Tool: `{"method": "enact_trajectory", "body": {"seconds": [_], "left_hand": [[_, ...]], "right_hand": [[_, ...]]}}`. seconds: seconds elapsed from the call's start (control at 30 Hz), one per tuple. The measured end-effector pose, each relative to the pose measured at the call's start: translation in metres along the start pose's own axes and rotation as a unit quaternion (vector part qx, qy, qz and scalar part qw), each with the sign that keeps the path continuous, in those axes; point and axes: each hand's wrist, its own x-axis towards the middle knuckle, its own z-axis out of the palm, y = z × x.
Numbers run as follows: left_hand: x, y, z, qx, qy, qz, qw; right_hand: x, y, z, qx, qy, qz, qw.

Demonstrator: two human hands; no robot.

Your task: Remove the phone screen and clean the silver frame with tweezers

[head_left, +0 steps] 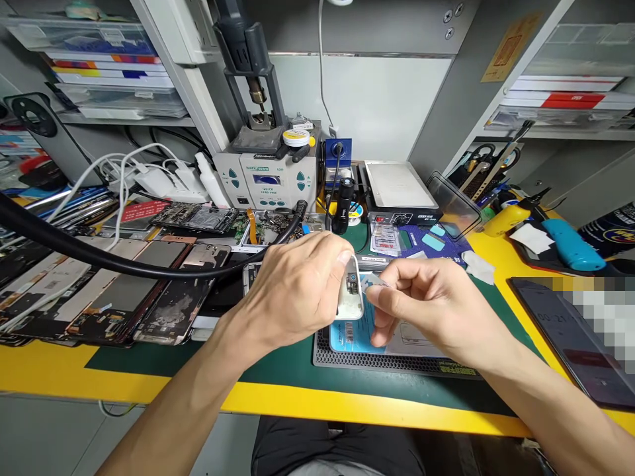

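My left hand [302,284] is closed around a pale phone housing [351,305], lifted above the work mat. A small dark camera part shows near the housing's right end; most of the rest is covered by my fingers. Just to the right, my right hand [417,297] has thumb and forefinger pinched together close to that end. A thin pale edge shows at the fingertips, too small to name. Beneath both hands lies a blue and white printed card [360,337] on a dark perforated pad [397,360].
Opened phones [169,297] and circuit boards crowd the left side, with a thick black hose [149,264] arching over them. A soldering station [270,178] and a hot plate [401,188] stand behind. A dark phone [570,344] lies at the right.
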Motion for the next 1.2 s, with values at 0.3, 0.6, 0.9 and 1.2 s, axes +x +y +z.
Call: {"method": "enact_trajectory", "body": {"seconds": [0.3, 0.6, 0.9, 1.2], "left_hand": [[0.0009, 0.0006, 0.0006, 0.009, 0.012, 0.004, 1.0], [-0.0001, 0.0028, 0.0, 0.01, 0.019, -0.002, 1.0], [-0.0003, 0.0004, -0.0006, -0.016, 0.024, 0.002, 1.0], [-0.001, -0.0004, 0.0008, -0.008, 0.026, 0.015, 1.0]], "right_hand": [[-0.002, 0.0005, 0.0015, -0.022, -0.005, -0.004, 1.0], [-0.0011, -0.0006, 0.0028, -0.01, -0.002, 0.004, 1.0], [-0.0014, -0.0003, 0.0027, -0.01, 0.007, -0.017, 1.0], [-0.0004, -0.002, 0.0062, -0.003, 0.017, -0.022, 1.0]]}}
